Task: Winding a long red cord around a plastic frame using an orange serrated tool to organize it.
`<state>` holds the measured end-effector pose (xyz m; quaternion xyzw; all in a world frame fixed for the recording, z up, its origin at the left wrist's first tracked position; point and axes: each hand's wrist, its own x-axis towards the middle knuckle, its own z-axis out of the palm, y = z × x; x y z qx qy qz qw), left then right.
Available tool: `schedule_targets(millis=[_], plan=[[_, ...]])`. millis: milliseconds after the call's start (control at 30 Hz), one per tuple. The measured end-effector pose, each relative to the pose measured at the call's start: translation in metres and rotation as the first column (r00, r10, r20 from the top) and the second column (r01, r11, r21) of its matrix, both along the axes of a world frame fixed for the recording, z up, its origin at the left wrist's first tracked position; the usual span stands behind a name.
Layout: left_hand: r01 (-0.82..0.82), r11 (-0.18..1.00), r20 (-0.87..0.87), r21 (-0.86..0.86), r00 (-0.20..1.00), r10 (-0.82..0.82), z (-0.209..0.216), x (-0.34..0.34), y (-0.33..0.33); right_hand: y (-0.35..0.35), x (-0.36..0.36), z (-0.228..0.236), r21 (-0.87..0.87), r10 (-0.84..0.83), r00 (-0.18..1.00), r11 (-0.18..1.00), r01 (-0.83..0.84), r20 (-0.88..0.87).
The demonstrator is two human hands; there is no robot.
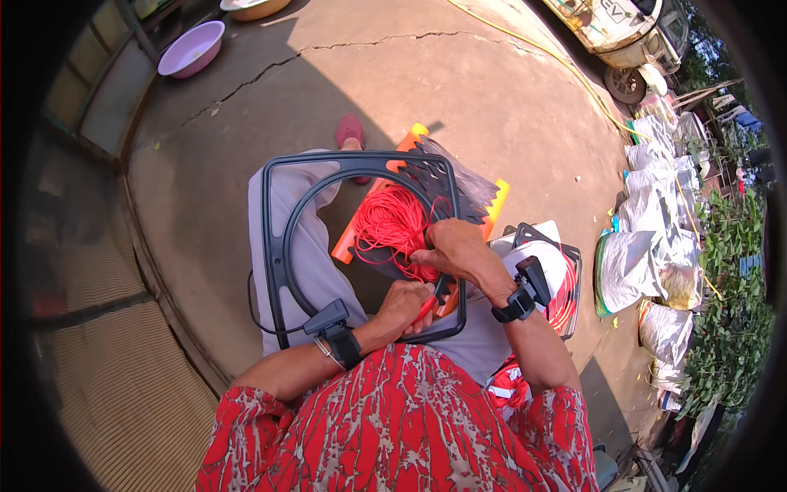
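Observation:
A black plastic frame (275, 246) with a round inner ring rests across my lap. Through its opening shows a loose bundle of red cord (389, 215). My right hand (459, 248) is closed on the near right side of that bundle, thumb and fingers pressed together. Closer to my body, my left hand (403, 307) is curled round red strands at the frame's lower right part; its fingertips are partly hidden. Beneath the cord lies a dark, jagged-edged sheet (459, 176) between orange tubes with yellow ends (498, 205).
Beside my right thigh stands another black frame (574, 287) with red cord. White sacks (631, 266) line the right side, near green plants (734, 246). A yellow hose (566, 61) crosses the concrete toward a parked vehicle (615, 29). A pink basin (191, 49) sits far left.

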<state>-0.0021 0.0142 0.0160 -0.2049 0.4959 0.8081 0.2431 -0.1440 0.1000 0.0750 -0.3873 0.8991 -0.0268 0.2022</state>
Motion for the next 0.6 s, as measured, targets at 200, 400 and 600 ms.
schedule_targets(millis=[200,400,600], plan=[[-0.133,0.991,0.014,0.023,0.991,0.133,0.003,-0.011,-0.018,0.046,0.018,0.019,-0.374,-0.32,0.917,0.841,0.391,0.24],[-0.267,0.962,0.025,-0.064,0.963,0.269,-0.01,-0.018,-0.021,0.048,0.063,-0.016,-0.35,-0.288,0.957,0.893,0.282,0.036],[-0.373,0.919,-0.019,-0.127,0.927,0.373,-0.016,-0.022,-0.014,0.038,0.075,-0.045,-0.239,-0.216,0.963,0.955,0.174,-0.163]])
